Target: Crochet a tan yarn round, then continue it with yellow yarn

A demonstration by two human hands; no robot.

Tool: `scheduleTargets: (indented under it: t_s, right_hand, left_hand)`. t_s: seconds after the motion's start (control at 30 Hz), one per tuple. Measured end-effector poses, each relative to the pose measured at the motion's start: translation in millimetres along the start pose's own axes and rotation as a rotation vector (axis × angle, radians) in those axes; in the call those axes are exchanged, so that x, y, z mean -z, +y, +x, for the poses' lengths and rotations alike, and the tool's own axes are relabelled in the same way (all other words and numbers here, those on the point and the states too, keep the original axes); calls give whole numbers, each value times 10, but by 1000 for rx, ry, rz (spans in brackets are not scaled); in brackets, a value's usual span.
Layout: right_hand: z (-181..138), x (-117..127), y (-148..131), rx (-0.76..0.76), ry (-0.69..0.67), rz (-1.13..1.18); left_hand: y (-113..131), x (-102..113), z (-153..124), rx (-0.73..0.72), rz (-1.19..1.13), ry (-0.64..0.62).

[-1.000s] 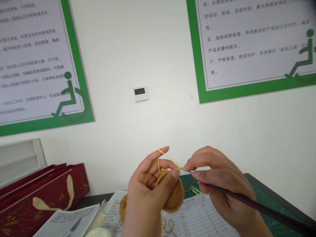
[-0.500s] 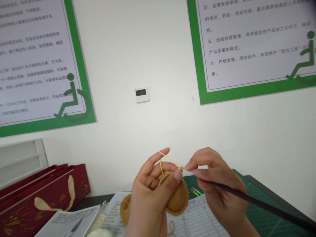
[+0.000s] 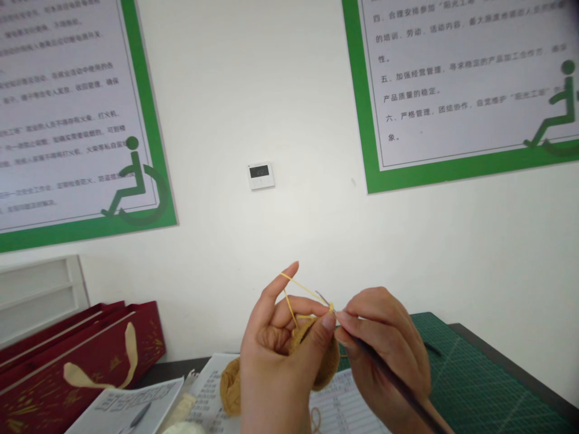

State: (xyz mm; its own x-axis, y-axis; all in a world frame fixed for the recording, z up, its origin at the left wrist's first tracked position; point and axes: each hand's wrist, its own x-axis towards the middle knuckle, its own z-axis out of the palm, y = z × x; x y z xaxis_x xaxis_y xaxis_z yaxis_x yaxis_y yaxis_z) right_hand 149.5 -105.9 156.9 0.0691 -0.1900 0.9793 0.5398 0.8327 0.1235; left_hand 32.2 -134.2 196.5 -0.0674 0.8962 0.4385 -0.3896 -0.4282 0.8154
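Between thumb and fingers, my left hand (image 3: 280, 343) pinches a round mustard-yellow crochet piece (image 3: 329, 364). Its raised index finger carries a strand of yellow yarn (image 3: 301, 285) that runs down to the work. My right hand (image 3: 389, 343) is closed around a crochet hook (image 3: 384, 369) with a long dark handle. The hook's thin metal tip passes through a loop at the top edge of the piece and points up and left, close to the strand. Part of the piece is hidden behind my left thumb.
A mustard yarn ball (image 3: 230, 386) lies left of my left wrist. Printed sheets (image 3: 344, 401) and a green cutting mat (image 3: 479, 374) cover the table. Dark red gift bags (image 3: 94, 367) stand at the left, with a pen (image 3: 139, 416) on paper before them. The wall rises close behind.
My right hand has swung lower and left, turning the hook steeper, and its tip now pokes out beyond the loop. My left index finger has shifted up and left, and the crochet piece has tilted.
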Motion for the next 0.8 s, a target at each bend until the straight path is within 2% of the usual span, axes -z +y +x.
scheduleTargets:
  t_s: [0.23, 0.43, 0.53, 0.7, 0.8]
  right_hand:
    - [53, 63, -27, -352, 28, 325]
    - [78, 36, -56, -493, 67, 472]
    - [100, 31, -39, -655, 81, 583]
    - [130, -38, -18, -1002, -53, 915]
    - [108, -108, -35, -1059, -63, 980]
  left_hand:
    - [53, 16, 4, -26, 45, -8]
    - [99, 55, 31, 72, -11, -85]
    - [105, 85, 46, 118, -48, -120]
    - [69, 110, 83, 165, -94, -157]
    - [38, 104, 100, 162, -109, -148]
